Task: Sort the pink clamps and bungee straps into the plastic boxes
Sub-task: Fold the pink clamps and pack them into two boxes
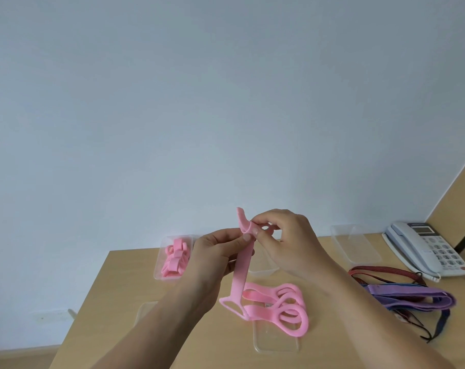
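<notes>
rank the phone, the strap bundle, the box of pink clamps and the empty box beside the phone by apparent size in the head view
1. strap bundle, though it lies nearest the camera
2. phone
3. box of pink clamps and empty box: they look alike, and the left hand hides part of the first, so unranked

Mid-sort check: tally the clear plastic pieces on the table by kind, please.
Clear box holding pink clamps: 1
Clear boxes showing no contents: 2, one partly behind the held pink clamp
Flat clear lids: 2
Total: 5
</notes>
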`<move>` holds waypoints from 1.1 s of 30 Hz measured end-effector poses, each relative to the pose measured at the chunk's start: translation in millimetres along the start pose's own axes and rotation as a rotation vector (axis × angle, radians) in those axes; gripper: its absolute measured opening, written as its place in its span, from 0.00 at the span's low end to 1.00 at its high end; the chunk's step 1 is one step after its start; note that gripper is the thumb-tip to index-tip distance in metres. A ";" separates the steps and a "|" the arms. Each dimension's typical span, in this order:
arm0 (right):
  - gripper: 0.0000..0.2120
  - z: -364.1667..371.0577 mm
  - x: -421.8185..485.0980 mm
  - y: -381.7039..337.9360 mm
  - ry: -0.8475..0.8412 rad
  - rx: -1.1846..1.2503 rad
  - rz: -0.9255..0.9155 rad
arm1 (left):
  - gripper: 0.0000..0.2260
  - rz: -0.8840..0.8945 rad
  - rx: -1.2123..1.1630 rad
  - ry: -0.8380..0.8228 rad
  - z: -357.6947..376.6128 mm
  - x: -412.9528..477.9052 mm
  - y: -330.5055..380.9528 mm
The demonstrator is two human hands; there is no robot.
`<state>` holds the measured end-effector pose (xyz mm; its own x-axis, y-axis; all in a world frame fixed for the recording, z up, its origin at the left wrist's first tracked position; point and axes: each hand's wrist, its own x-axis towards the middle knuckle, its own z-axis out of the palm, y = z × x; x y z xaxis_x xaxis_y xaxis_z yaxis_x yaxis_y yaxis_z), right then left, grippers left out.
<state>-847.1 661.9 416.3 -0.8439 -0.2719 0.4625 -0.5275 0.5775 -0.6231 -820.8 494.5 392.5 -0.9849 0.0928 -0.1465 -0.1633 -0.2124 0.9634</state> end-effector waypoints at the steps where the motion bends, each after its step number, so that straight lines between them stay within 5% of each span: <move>1: 0.05 -1.9 -0.4 0.6 0.002 0.002 0.007 | 0.07 -0.005 0.005 -0.002 1.2 -0.8 0.1; 17: 0.04 5.9 -13.9 7.6 0.164 -0.263 -0.163 | 0.09 -0.060 -0.050 0.032 2.5 0.0 -3.4; 26: 0.03 6.0 -17.6 8.0 0.129 -0.245 -0.220 | 0.19 -0.104 -0.230 0.104 6.7 0.2 0.9; 33: 0.04 1.0 -15.7 11.4 0.125 -0.171 -0.180 | 0.14 -0.035 -0.087 0.012 8.2 -3.6 5.5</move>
<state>-840.0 672.0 401.3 -0.7140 -0.2907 0.6369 -0.6347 0.6529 -0.4134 -817.7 500.9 400.1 -0.9790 0.0901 -0.1830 -0.2016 -0.2932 0.9346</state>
